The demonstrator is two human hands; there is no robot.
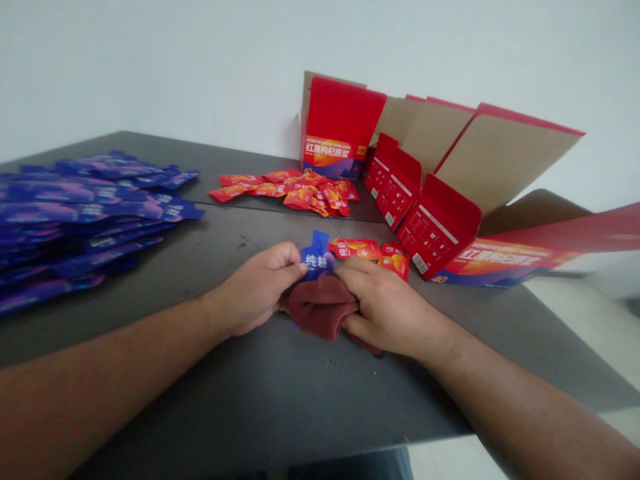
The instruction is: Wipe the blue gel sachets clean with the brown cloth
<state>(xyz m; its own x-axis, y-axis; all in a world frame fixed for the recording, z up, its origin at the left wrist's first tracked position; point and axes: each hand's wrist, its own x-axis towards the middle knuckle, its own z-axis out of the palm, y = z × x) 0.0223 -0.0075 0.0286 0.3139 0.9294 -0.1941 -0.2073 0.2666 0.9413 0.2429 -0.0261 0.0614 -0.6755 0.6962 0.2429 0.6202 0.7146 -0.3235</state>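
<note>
Near the middle of the dark table, my left hand [260, 287] pinches the left edge of a blue sachet [316, 259], whose narrow spout end points away from me. My right hand [383, 303] is closed on a brown cloth [323, 305], which is bunched over the sachet's lower part. Most of that lower part is hidden by the cloth. Just beyond my right hand lie red sachets [357, 249].
Many blue sachets [85, 213] are piled at the left. A heap of small red sachets [300, 190] lies at the back centre. Open red boxes [440, 223] stand along the right, their flaps raised. A wall rises behind the table [240, 393].
</note>
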